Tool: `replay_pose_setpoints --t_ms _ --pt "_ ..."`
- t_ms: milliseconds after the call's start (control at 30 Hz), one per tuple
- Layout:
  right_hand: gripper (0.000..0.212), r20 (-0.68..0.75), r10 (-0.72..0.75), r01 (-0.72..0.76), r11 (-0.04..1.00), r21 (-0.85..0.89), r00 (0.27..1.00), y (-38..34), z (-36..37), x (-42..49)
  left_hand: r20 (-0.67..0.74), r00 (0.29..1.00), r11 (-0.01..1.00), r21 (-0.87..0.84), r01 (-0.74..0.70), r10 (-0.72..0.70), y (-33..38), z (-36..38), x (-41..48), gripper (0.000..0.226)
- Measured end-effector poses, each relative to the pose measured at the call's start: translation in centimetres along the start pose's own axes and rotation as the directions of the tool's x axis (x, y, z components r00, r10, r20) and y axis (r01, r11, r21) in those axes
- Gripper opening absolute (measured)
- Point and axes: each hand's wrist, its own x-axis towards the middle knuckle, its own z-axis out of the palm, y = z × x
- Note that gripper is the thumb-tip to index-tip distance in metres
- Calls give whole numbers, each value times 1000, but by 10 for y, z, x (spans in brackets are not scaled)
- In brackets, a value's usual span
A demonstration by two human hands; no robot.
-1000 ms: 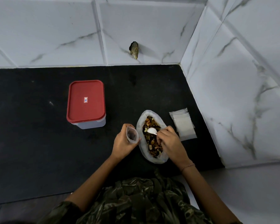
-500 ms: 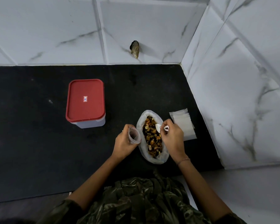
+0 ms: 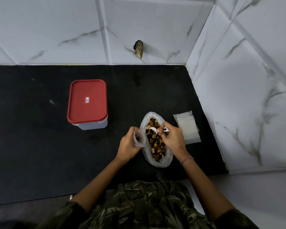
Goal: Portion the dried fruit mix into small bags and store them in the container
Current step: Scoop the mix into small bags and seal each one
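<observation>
A large clear bag (image 3: 156, 161) of dried fruit mix (image 3: 155, 142) lies open on the black counter (image 3: 40, 146). My left hand (image 3: 128, 145) grips a small clear bag (image 3: 139, 138), its mouth held open just left of the big bag. My right hand (image 3: 172, 138) pinches a white spoon (image 3: 153, 129) whose bowl rests on the fruit near the far end of the big bag. A container with a red lid (image 3: 87, 100) on it stands to the far left. A stack of small bags (image 3: 187, 127) lies flat to the right.
White marble-look tiled walls (image 3: 238, 96) close the counter at the back and on the right. A dark hole (image 3: 139, 48) marks the back wall. The counter's front edge runs just before my body.
My right hand swung the spoon up toward the far right rim of the big bag, then brought its bowl back down onto the fruit. My left hand kept the small bag in place.
</observation>
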Motion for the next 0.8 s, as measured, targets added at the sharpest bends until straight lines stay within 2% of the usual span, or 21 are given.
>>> replay_pose_setpoints --t_ms 100,200,300,367,433,667,800 --pt "29 63 -26 26 1000 3 998 7 -7 -2 -2 1000 1000 1 4 -4 -1 2 1 37" --pt "25 9 37 -37 999 -19 999 12 -7 -5 -2 1000 1000 15 1 -1 -2 4 1 36" --pt "23 -4 239 -238 967 90 971 6 -3 0 -1 1000 1000 28 6 -6 -1 5 2 37" --pt "17 33 411 -409 889 207 911 0 -4 6 -3 1000 999 39 2 -2 -1 6 2 37" --pt "15 48 499 -492 826 277 865 -2 -4 11 -6 1000 999 49 -3 4 -1 7 2 38" --pt "17 -14 597 -517 706 483 802 10 -15 9 -57 998 997 76 7 -2 -1 3 -1 43" --pt "16 11 658 -502 565 655 753 15 -22 7 -94 995 997 77 -14 21 3 -1 -2 46"
